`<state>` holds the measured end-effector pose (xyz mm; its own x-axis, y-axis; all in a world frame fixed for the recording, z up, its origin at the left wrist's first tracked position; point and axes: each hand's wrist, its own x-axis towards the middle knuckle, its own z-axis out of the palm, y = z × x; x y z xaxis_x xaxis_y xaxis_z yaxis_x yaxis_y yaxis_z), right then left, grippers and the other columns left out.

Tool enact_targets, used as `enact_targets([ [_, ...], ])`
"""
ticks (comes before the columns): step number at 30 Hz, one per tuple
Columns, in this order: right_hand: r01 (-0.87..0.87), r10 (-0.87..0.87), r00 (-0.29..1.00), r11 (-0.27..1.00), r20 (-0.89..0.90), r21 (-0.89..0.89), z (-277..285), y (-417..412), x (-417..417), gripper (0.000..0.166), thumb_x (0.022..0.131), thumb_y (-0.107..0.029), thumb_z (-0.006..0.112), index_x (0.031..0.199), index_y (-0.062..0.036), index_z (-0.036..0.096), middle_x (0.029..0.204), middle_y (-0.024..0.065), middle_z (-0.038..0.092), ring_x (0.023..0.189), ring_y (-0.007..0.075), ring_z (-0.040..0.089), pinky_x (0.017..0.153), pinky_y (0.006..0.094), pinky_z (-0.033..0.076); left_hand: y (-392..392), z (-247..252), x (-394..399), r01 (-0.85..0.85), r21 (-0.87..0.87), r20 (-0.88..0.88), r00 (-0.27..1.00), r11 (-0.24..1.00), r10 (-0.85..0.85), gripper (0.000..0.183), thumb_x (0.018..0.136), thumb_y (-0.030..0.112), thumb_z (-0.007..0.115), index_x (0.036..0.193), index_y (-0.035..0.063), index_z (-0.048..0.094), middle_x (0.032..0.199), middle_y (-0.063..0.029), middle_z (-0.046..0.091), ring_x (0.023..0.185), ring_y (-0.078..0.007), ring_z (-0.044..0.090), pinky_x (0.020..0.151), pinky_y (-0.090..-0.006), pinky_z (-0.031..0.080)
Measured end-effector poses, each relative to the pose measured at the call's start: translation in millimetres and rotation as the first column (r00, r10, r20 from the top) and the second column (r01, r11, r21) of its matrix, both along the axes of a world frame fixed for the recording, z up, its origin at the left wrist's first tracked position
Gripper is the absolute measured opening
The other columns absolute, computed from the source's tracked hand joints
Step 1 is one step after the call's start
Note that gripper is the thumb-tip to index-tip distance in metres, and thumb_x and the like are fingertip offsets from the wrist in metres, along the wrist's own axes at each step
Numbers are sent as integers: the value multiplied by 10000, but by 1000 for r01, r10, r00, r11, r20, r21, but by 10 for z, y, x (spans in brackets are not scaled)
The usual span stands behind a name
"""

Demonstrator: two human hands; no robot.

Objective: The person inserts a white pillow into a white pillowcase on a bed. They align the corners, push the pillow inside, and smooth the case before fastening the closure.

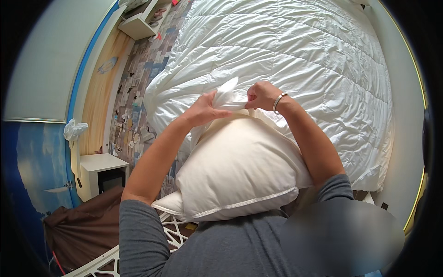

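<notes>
A plump off-white pillow (238, 162) with a piped edge rests between my forearms, against my body. White cloth (226, 94), possibly the opening of a pillowcase, is stretched between my hands at the pillow's far end. My left hand (207, 110) grips the cloth's left side, thumb pointing right along the pillow's tip. My right hand (263, 95), with a silver bangle (277, 103) on its wrist, pinches the cloth's right side, fingers curled in. Behind both hands spreads a white quilted comforter (283, 45). How far the cloth covers the pillow is hard to tell.
Left of the bed, a patchwork-patterned floor (138, 104) carries scattered small scraps. A white cabinet (104, 164) and a brown cloth (86, 228) stand at lower left. White lattice metalwork (173, 230) is close to my left elbow. A pale wall (398, 104) borders the bed's right side.
</notes>
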<state>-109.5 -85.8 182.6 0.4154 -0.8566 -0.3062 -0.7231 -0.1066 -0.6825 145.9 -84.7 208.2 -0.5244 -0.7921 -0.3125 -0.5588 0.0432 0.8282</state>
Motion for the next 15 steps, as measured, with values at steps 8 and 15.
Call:
enact_targets([
  [8,-104,-233,821,837,521,537,-498,12,-298,212,943,-286,744,908,-82,696,818,-23,654,778,88,642,741,300,560,-14,-116,-288,204,-536,379,925,819,18,496,849,207,774,1272,29,586,1219,-172,637,1015,-408,666,868,-467,541],
  [15,-46,-401,705,797,585,602,-636,-29,-324,160,1030,-257,659,995,-101,658,943,-23,655,924,77,635,905,299,547,-203,-238,-373,616,-707,488,781,347,-391,223,908,158,674,1089,49,604,1045,-139,634,900,-332,681,803,-448,553],
])
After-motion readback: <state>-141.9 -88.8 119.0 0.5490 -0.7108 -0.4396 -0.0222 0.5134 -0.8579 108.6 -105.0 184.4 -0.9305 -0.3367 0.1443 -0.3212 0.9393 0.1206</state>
